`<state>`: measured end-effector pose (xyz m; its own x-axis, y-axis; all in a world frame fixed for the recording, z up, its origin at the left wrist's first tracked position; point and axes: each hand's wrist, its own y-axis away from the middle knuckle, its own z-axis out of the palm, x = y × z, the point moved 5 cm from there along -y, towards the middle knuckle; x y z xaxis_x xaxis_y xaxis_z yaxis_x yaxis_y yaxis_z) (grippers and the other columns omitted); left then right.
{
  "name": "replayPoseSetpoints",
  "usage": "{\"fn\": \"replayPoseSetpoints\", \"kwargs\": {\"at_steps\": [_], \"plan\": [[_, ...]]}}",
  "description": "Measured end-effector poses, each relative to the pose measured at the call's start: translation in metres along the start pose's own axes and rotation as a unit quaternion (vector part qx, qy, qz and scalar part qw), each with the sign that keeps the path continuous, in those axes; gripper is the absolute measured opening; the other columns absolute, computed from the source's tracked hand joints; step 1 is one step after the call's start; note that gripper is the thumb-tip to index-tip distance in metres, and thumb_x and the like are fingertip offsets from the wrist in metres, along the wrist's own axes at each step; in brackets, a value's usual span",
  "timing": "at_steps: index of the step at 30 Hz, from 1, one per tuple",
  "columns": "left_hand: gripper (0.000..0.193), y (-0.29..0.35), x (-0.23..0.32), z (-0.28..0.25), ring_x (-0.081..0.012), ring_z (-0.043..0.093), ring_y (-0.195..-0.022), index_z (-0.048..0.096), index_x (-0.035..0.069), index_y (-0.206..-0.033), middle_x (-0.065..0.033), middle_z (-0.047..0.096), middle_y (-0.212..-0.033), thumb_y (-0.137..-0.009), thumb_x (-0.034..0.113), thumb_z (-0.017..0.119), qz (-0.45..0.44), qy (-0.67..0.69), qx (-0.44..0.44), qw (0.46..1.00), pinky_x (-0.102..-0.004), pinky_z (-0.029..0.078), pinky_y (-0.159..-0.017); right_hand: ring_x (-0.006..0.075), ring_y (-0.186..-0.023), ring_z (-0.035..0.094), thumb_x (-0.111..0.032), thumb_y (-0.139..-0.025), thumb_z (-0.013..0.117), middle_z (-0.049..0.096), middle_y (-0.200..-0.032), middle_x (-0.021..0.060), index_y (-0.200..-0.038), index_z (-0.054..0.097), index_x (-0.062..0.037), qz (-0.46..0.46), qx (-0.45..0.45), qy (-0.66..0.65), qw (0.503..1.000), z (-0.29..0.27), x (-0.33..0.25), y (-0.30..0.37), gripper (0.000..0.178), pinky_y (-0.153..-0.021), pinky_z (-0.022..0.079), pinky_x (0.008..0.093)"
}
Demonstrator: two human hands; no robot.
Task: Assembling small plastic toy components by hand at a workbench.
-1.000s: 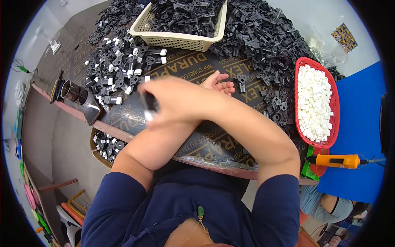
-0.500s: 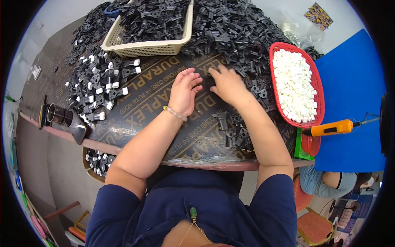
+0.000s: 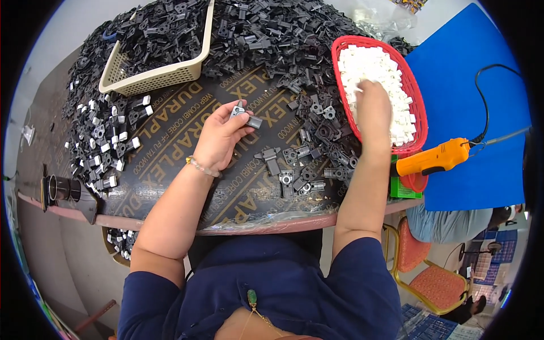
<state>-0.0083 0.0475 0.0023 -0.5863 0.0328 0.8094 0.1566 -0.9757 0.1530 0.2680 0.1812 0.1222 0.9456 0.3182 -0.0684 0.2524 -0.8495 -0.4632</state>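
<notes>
While full of white pieces (image 3: pixel 371 61), red basket (image 3: pixel 421 113) under right hand (image 3: pixel 374 102), grip unclear, left hand (image 3: pixel 222 129) finger-and-thumb around black part (image 3: pixel 253 121)

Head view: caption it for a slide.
Left hand holds a black part; right hand is over white pieces in a red basket.

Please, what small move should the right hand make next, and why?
Probably pick up one white piece with the right hand: it is at the red basket of them, while the left hand holds a black part showing no white piece, unlike many parts at left.
</notes>
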Motion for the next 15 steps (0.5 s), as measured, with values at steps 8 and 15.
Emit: {"fn": "replayPoseSetpoints", "kwargs": {"at_steps": [8,15], "plan": [[0.033,0.003,0.003,-0.003,-0.0146,0.065,-0.094,0.058,0.006,-0.125,-0.0043,0.067,-0.101,-0.093,0.007,0.069,-0.018,0.035,-0.014,0.999,-0.0283,0.051,-0.080,0.0389,-0.092,0.068,-0.010,-0.089,0.058,0.070,-0.097,0.0238,-0.098,0.073,-0.0003,0.102,-0.187,0.064,0.975,0.022,0.062,0.002,0.020,-0.082,0.054,0.0458],[0.025,0.004,0.004,-0.002,-0.0153,0.066,-0.094,0.059,0.010,-0.113,-0.0041,0.070,-0.100,-0.092,0.008,0.072,0.006,0.058,-0.032,0.998,-0.0279,0.049,-0.079,0.0224,-0.088,0.072,-0.008,-0.098,0.059,0.071,-0.102,0.0155,-0.118,0.066,0.0037,0.082,-0.067,-0.618,0.779,0.023,-0.042,0.012,0.024,-0.078,0.060,0.0318]]}}
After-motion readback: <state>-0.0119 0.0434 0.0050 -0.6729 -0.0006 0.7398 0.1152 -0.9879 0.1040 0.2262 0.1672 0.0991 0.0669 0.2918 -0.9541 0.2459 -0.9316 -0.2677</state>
